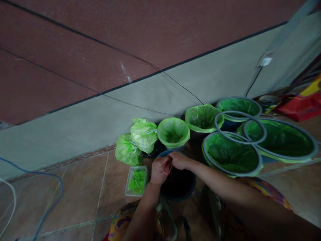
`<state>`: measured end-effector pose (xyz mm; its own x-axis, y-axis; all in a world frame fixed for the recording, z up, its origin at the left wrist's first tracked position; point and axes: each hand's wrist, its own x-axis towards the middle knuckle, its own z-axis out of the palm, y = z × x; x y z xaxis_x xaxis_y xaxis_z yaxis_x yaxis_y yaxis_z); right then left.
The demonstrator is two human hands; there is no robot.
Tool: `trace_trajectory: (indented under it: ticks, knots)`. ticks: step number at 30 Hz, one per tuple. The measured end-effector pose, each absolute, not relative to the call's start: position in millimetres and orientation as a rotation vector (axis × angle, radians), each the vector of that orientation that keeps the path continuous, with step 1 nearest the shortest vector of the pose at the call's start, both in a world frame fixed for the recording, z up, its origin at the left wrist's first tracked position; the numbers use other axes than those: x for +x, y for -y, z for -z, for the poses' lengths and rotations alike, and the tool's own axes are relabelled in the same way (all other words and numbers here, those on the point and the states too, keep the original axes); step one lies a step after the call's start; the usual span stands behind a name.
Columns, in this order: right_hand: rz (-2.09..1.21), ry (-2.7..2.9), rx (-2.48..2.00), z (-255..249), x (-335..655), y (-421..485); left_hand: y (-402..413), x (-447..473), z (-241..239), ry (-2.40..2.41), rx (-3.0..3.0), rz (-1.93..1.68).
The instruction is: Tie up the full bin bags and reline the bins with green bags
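My left hand (158, 170) and my right hand (178, 160) meet over the far left rim of a blue bin (193, 187). Both have their fingers closed on a thin red string (166, 169), a loop of which hangs over the bin. The bin's inside is very dark, and I cannot make out what it contains. Just beyond the hands stands a bin lined with a green bag (173, 132). Left of my left hand, a clear plastic box (127, 185) holds crumpled green plastic (137, 181).
Two tied green bags (143, 135) lean near the wall. Several green-lined bins (232, 154) stand to the right, with a loose grey ring (217, 129) resting across them. A blue hose (59, 190) runs over the tiled floor at left. Something red and yellow (301, 105) lies far right.
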<state>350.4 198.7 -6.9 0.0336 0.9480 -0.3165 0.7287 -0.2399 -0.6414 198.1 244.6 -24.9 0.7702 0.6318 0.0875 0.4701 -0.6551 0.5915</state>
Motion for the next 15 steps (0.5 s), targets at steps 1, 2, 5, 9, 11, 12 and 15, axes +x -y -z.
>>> trace_trajectory:
  ticks: [1, 2, 5, 9, 11, 12, 15]
  knots:
    - [-1.057, 1.674, -2.023, 10.8, 349.3, -199.4, -244.2, 197.2, 26.5, -0.807, 2.431, -0.372]
    - [-1.081, 1.651, -2.036, 14.2, 348.7, -200.0, -243.8, 196.3, 28.6, -0.799, 2.452, -0.357]
    - [-1.075, 1.658, -2.031, 19.7, 349.7, -201.2, -242.8, 194.1, 35.2, -0.837, 2.501, -0.323]
    - [-1.142, 1.574, -1.982, 19.2, 353.2, -200.4, -240.6, 194.0, 42.1, -0.923, 2.489, -0.312]
    - [-1.335, 1.394, -1.931, 18.3, 354.1, -198.5, -238.7, 194.8, 44.9, -0.943, 2.467, -0.356]
    - [-1.434, 1.289, -1.899, 18.1, 354.3, -197.4, -237.7, 195.1, 46.2, -0.947, 2.457, -0.383]
    - [-1.588, 1.074, -1.831, 18.3, 354.8, -194.7, -235.4, 195.7, 48.5, -0.954, 2.426, -0.427]
